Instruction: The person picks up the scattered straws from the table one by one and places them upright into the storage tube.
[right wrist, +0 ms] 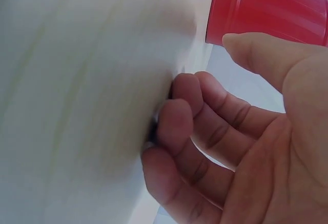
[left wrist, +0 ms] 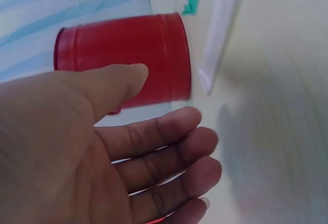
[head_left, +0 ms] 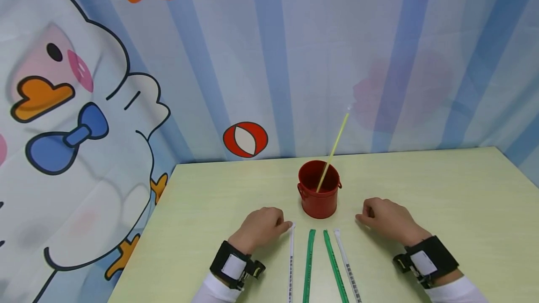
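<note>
Above the table, my left hand is near the far end of a slim white printed wrapper, likely a wrapped straw. Its palm and loosely bent fingers hold nothing in the left wrist view. My right hand rests on the table, fingers loosely curled with nothing in them. Between and beyond the hands stands a red bucket with a thin yellow straw leaning in it. Two green wrapped sticks and a second white printed wrapper lie in front of the bucket.
The pale wooden table meets a blue striped cloth backdrop along its back edge. A large cartoon duck is printed on the cloth at left. Small handle lugs stick out from the bucket's sides.
</note>
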Demonstrator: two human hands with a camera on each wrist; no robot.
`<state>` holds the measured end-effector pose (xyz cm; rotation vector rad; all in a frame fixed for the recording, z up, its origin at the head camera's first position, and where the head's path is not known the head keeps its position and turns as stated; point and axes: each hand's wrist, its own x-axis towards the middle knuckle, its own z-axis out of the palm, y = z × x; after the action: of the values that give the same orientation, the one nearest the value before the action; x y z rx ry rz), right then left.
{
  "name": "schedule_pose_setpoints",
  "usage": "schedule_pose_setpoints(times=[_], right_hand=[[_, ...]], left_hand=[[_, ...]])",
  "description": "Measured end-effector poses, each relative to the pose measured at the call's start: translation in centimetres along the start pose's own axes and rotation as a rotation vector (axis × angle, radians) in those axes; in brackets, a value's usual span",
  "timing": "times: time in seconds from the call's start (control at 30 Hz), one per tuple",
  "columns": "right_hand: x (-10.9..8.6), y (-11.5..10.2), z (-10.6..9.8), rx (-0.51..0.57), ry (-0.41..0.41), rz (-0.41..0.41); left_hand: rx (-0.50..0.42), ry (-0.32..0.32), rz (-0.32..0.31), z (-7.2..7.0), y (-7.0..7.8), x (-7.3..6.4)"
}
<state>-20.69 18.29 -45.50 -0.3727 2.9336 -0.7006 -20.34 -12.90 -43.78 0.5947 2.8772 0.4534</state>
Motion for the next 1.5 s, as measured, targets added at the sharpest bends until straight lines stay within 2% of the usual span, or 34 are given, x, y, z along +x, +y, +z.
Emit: schedule_pose_setpoints(times=[0.23,0.57,1.1,1.5], right_hand=[[-0.1,0.1,0.1,-0.004,0.007,0.0],[-0.1,0.2,0.3,-0.013,0.029,-0.01],[0.0,0.3,0.4,-0.012,0.027,-0.006],[0.2,0.3,0.3,-0.024,0.035,-0.01]], left_hand=[[-0.004,-0.064,-0.008,0.2,1.1,-0.1],[-0.008,-0.126,-0.044,1.0,1.4,-0.3],[0.032,-0.127,-0.064,1.5,2.0,-0.5],[0.075,-0.115,-0.051,1.4,2.2,-0.4]])
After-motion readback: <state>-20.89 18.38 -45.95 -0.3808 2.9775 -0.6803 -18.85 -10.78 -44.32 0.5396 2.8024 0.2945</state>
